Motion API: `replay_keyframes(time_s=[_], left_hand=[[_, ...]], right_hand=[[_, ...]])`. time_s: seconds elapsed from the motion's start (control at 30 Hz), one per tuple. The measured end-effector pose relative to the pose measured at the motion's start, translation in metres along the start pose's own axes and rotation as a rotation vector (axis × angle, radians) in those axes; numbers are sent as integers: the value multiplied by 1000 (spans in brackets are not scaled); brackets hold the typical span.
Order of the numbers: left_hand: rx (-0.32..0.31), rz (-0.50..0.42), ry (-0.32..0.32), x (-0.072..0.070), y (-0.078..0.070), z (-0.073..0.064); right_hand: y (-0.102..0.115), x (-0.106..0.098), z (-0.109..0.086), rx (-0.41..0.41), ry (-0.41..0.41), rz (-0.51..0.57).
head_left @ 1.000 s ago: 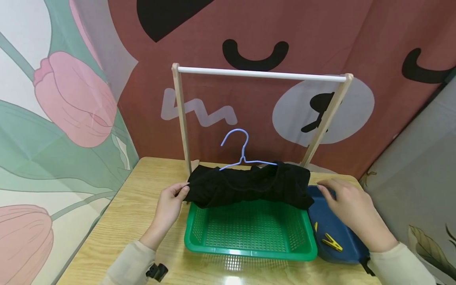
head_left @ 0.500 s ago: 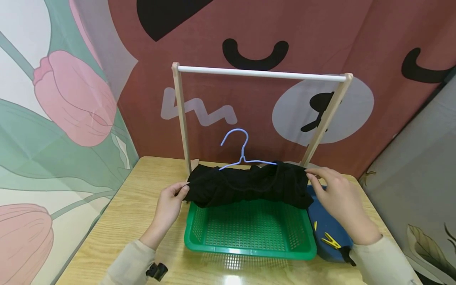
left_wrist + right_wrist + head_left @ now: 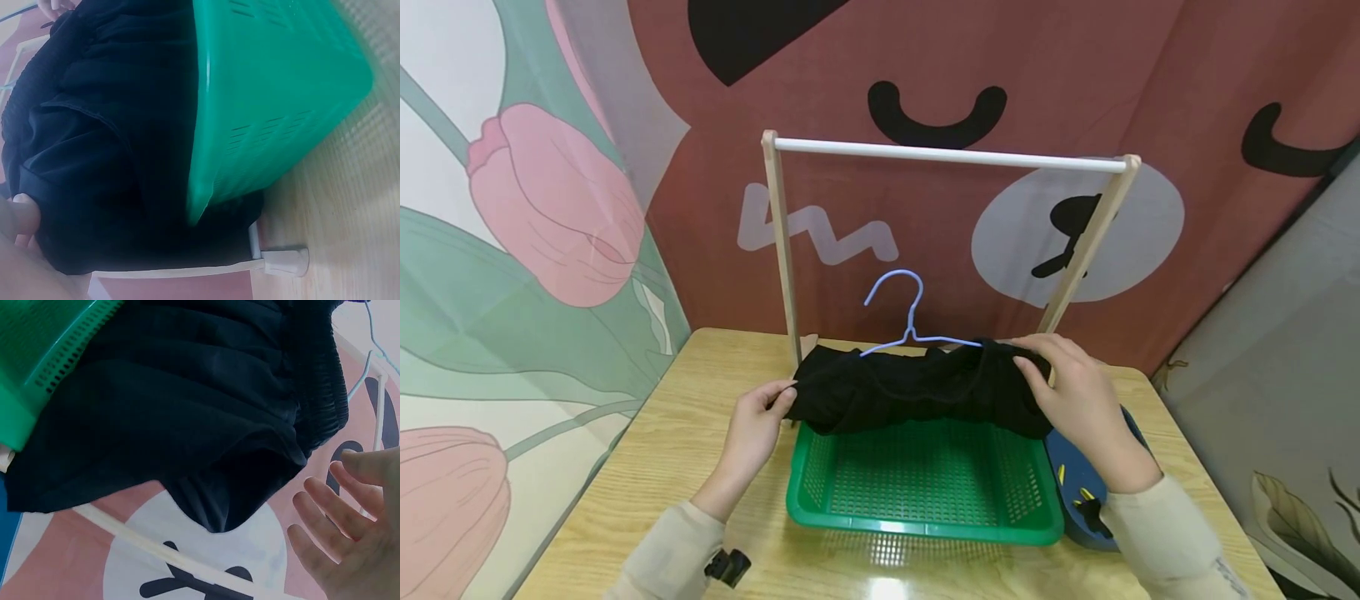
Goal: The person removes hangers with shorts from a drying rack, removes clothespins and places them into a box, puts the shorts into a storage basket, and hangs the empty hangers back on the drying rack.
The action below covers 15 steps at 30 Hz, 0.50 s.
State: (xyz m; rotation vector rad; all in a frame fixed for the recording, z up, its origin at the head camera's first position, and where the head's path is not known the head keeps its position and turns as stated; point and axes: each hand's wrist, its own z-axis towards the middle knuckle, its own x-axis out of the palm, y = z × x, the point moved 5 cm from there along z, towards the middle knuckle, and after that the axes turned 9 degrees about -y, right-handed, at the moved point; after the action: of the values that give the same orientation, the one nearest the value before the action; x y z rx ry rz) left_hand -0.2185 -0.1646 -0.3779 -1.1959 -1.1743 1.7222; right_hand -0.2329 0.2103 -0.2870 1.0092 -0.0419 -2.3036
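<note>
Black shorts [image 3: 917,392] with a gathered elastic waistband lie across the back of the green basket [image 3: 925,530]. A pale blue hanger [image 3: 912,321] stands up from their waist, its lower ends hidden in the cloth. At the left end, thumb and fingers of my left hand [image 3: 754,429] pinch the cloth edge. My right hand [image 3: 1078,404] is at the right end in the head view, thumb and fingers spread about the waist corner. In the right wrist view that hand [image 3: 353,531] has relaxed, parted fingers beside the shorts [image 3: 187,406], with a gap between.
Behind the shorts stands a wooden rack with a white bar [image 3: 947,153]. A blue bin [image 3: 1070,457], partly under my right forearm, holds yellow clips [image 3: 1062,475]. A wooden table [image 3: 670,450] carries everything, with a printed curtain behind.
My right hand has moved left from over the blue bin to the right end of the shorts. The left hand keeps its pinch, and the shorts and hanger have hardly moved.
</note>
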Motion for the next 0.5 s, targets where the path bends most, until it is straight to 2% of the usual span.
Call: replay_keyframes(time_s=[0.3,0.4,0.5], left_hand=[[18,13,-5,-2,-4,2],[18,17,0,-3,-4,1],[16,14,6,-3,-5,2]], right_hand=[[1,20,5,63,130,21],[4,24,5,46,158,29],[8,26,4,12,138,26]])
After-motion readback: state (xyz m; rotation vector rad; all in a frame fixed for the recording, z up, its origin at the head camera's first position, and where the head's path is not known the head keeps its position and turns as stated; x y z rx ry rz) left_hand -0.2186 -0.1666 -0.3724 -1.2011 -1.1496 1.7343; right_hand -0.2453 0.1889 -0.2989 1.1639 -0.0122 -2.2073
